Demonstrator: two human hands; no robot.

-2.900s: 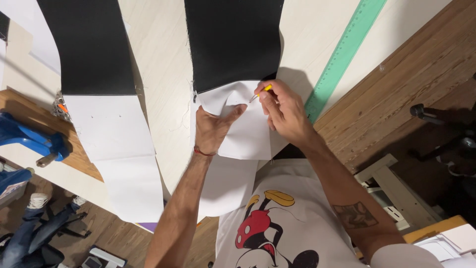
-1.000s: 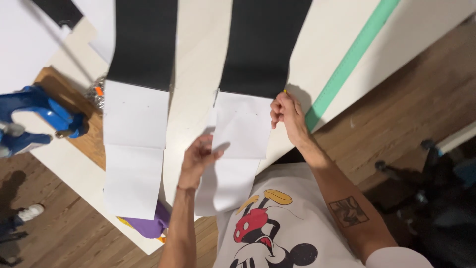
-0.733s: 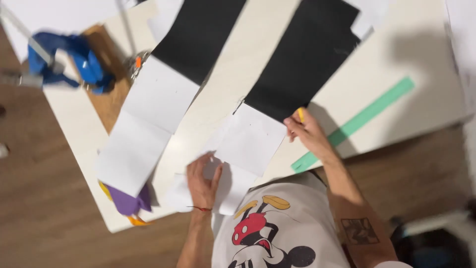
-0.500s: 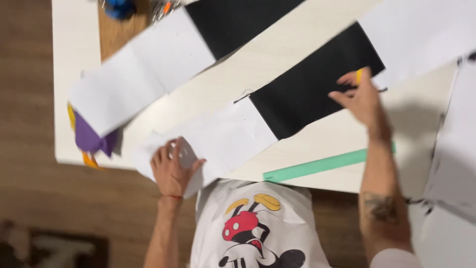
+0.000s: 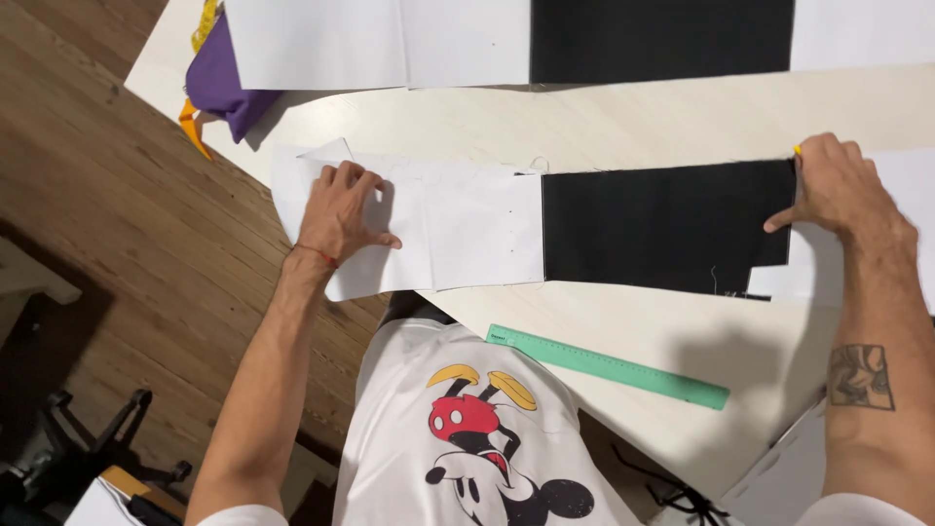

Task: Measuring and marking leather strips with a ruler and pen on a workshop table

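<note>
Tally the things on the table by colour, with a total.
Black and white fabric strips: 2 (near strip, far strip)
Green ruler: 1
Purple cloth: 1
Yellow marker in right hand: 1
Total: 5

Pale worktable over brown wooden plank floor — evenly lit

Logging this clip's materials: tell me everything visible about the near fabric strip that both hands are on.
The near strip lies flat across the pale table, running left to right. It looks like thin cloth: white panels joined to a black middle panel, with a few loose threads at the edges. Its left end has a folded corner and overhangs the table edge. The left hand presses flat on the white part; the right hand rests at the black panel's right edge, holding something small and yellow. A similar strip lies beyond it.
</note>
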